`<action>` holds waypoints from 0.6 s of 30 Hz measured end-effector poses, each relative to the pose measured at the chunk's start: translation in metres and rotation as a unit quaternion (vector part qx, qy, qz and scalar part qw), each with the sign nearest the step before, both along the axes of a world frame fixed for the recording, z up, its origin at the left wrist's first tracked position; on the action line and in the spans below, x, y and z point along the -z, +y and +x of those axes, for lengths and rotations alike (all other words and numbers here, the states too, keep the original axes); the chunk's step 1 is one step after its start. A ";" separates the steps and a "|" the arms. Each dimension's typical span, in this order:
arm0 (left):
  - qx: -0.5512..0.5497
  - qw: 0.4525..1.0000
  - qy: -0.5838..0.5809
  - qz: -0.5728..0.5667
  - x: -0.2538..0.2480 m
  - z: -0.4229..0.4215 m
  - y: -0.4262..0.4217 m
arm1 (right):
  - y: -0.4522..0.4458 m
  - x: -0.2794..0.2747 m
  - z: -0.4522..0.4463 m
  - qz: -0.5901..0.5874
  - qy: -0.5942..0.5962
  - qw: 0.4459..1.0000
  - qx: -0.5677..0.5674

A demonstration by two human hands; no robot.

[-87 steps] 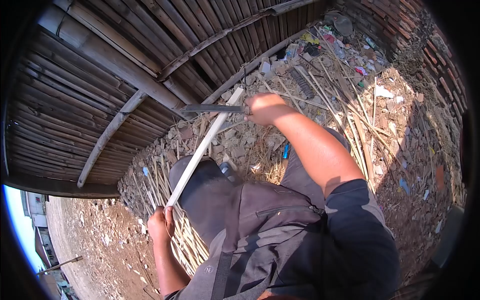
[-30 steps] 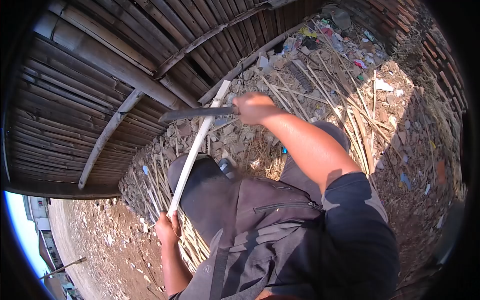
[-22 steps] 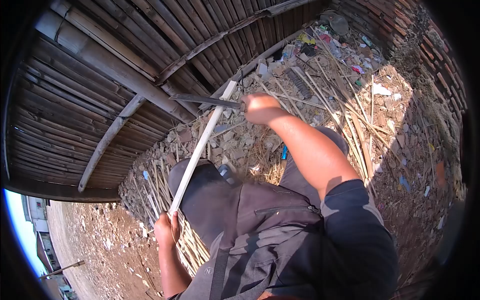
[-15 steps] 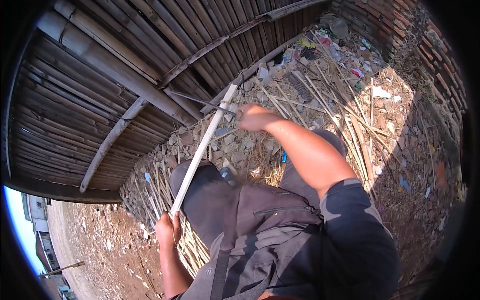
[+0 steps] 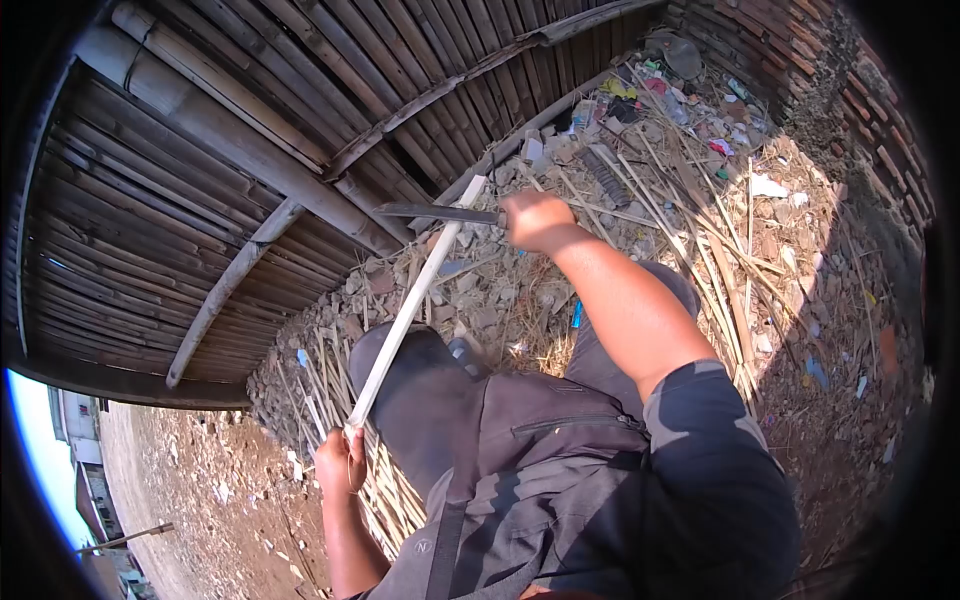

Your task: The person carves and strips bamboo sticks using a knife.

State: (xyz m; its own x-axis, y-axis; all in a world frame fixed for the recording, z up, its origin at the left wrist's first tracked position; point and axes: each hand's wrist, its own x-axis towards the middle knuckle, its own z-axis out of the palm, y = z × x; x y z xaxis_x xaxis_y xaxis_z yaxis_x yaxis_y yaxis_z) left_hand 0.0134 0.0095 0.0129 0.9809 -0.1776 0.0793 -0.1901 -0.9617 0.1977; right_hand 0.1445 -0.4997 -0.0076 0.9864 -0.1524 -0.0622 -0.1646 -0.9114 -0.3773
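Note:
A long pale bamboo strip point(image 5: 412, 300) slants across my bent knee, its far end pointing at the slatted wall. My left hand point(image 5: 341, 460) is closed around its near end. In my right hand point(image 5: 538, 220) is the handle of a machete point(image 5: 435, 212), gripped in a fist. The dark blade lies across the strip close to its far end and its tip reaches past it to the left. Whether the edge has bitten into the strip I cannot tell.
A bamboo slat wall point(image 5: 150, 240) rises at the left and front, a brick wall point(image 5: 780, 50) at the right. Cut bamboo strips point(image 5: 715, 260) lie on rubble to the right, and more strips point(image 5: 392, 490) lie beside my left forearm. Litter point(image 5: 660, 95) fills the far corner.
My right hand has shifted slightly right, and the machete blade now shows its broad side across the strip. My left hand keeps its hold near the same place.

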 end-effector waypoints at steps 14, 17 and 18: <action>0.012 0.999 0.009 0.038 -0.006 -0.006 -0.014 | 0.072 -0.061 -0.039 0.024 0.107 0.977 -0.182; 0.003 1.000 0.006 0.027 0.002 -0.004 -0.012 | 0.064 -0.070 -0.042 0.002 0.047 0.975 -0.215; -0.024 0.999 0.031 0.024 0.011 -0.002 -0.003 | 0.046 -0.045 -0.027 0.063 0.034 0.987 -0.142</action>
State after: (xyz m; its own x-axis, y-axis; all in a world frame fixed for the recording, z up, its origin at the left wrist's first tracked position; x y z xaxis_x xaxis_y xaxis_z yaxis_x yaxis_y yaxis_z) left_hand 0.0113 0.0065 0.0016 0.9911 -0.1329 0.0106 -0.1329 -0.9779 0.1616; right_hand 0.1174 -0.4533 0.0372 0.9812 0.1423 -0.1307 0.0612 -0.8706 -0.4882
